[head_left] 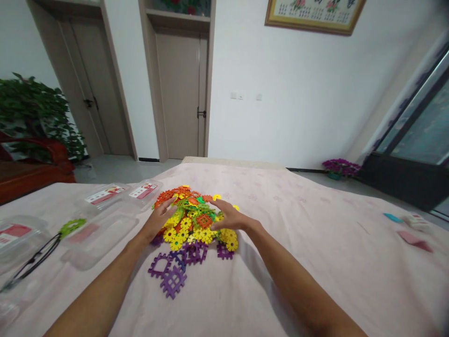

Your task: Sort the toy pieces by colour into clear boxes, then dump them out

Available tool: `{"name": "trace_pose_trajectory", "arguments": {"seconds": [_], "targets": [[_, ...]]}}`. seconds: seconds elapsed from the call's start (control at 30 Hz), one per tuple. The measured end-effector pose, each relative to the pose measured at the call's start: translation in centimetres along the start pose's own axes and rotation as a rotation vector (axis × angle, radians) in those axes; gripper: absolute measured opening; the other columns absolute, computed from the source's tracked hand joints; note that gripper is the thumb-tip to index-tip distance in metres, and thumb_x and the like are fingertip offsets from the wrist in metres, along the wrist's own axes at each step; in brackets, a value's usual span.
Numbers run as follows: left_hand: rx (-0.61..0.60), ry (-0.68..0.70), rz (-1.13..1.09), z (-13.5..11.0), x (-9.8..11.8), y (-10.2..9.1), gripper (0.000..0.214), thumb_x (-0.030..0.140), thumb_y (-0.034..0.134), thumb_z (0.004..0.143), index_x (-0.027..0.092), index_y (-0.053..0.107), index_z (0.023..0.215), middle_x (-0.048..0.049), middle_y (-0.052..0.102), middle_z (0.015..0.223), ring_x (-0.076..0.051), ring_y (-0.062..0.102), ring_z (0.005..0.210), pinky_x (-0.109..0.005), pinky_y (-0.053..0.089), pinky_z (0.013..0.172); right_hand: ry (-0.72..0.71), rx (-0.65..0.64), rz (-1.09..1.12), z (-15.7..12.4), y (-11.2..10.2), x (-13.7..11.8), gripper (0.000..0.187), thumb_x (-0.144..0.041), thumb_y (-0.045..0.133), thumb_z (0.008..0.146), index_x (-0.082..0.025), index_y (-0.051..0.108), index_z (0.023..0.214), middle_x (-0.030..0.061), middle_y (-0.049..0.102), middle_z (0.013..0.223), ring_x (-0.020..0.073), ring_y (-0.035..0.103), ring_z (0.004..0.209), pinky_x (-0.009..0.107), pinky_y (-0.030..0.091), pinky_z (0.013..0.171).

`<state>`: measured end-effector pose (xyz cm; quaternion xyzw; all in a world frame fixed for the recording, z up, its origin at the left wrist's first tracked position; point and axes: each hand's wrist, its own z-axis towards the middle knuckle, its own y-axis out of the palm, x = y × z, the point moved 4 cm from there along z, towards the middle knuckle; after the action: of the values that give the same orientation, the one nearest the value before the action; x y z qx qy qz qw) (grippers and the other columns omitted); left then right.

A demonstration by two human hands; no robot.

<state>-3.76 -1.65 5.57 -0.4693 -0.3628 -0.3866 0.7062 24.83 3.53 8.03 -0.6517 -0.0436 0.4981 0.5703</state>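
A heap of flat plastic interlocking pieces (191, 220), orange, yellow, green and purple, lies on a pink bedsheet (298, 243). My left hand (159, 217) rests on the heap's left side, fingers stretched over orange and yellow pieces. My right hand (229, 216) lies on the heap's right side, fingers spread toward the middle. Both hands cup the pile from either side and hold nothing. Several purple square lattice pieces (173, 276) lie loose in front of the heap.
Clear plastic boxes with red-and-white labels (105, 220) sit left of the heap, with a green piece (72, 227) and a black cord (33, 262) beside them. Small pink and blue items (409, 229) lie at the far right. Doors, a plant and a window stand beyond the bed.
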Motion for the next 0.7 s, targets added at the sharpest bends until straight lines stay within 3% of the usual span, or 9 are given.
{"name": "trace_pose_trajectory", "arguments": {"seconds": [0.1,0.17,0.27,0.33,0.43,0.57,0.7], "targets": [[-0.213,0.065,0.301,-2.6,0.8,-0.7,0.096,0.065,0.074,0.060,0.021,0.052,0.143,-0.0152,0.044,0.154,-0.038,0.032,0.145,-0.052,0.025,0.117,0.124,-0.160,-0.160,-4.3,0.9,1.1,0.127,-0.064,0.086,0.050,-0.024,0.029,0.156,0.0175,0.016,0.164,0.0377,0.014,0.151,0.053,0.017,0.120],[-0.326,0.089,0.461,-5.2,0.8,-0.6,0.111,0.062,0.081,0.050,0.023,0.046,0.148,-0.0172,0.037,0.157,-0.040,0.027,0.147,-0.053,0.027,0.116,0.178,-0.218,-0.207,-6.2,1.9,1.4,0.133,-0.064,0.087,0.047,-0.025,0.025,0.157,0.0178,0.012,0.165,0.0386,0.012,0.151,0.052,0.018,0.119],[-0.438,0.098,0.637,-9.1,0.3,0.4,0.117,0.057,0.086,0.043,0.030,0.045,0.149,-0.0160,0.035,0.158,-0.040,0.028,0.147,-0.051,0.033,0.113,0.193,-0.138,-0.256,-7.1,3.2,1.3,0.128,-0.062,0.086,0.051,-0.025,0.026,0.157,0.0178,0.018,0.164,0.0401,0.018,0.149,0.052,0.022,0.117],[-0.435,0.072,0.726,-10.9,0.1,1.4,0.113,0.054,0.087,0.044,0.033,0.047,0.147,-0.0170,0.033,0.159,-0.043,0.025,0.147,-0.056,0.030,0.112,0.170,-0.020,-0.288,-7.0,3.8,1.1,0.110,-0.056,0.083,0.059,-0.024,0.035,0.153,0.0178,0.031,0.159,0.0389,0.031,0.144,0.050,0.028,0.114],[-0.389,0.046,0.765,-12.1,0.4,2.6,0.097,0.054,0.082,0.056,0.033,0.050,0.145,-0.0170,0.029,0.160,-0.045,0.023,0.147,-0.061,0.027,0.111,0.120,0.133,-0.310,-6.5,4.4,0.4,0.079,-0.041,0.078,0.069,-0.024,0.051,0.142,0.0139,0.051,0.144,0.0329,0.047,0.131,0.044,0.034,0.108],[-0.238,0.102,0.720,-12.2,0.9,3.4,0.059,0.053,0.068,0.076,0.029,0.064,0.130,-0.0133,0.040,0.153,-0.039,0.035,0.140,-0.058,0.033,0.109,0.115,0.249,-0.303,-6.0,5.5,-0.8,0.061,-0.028,0.072,0.070,-0.022,0.060,0.129,0.0112,0.061,0.131,0.0288,0.052,0.122,0.039,0.034,0.106],[-0.072,0.204,0.669,-11.8,1.3,4.5,0.033,0.043,0.059,0.086,0.022,0.070,0.109,-0.0132,0.053,0.136,-0.033,0.045,0.130,-0.053,0.036,0.109,0.247,0.356,-0.271,-4.9,6.0,-1.8,0.046,-0.030,0.069,0.070,-0.020,0.068,0.116,0.0113,0.066,0.118,0.0294,0.054,0.116,0.041,0.035,0.103]]}}
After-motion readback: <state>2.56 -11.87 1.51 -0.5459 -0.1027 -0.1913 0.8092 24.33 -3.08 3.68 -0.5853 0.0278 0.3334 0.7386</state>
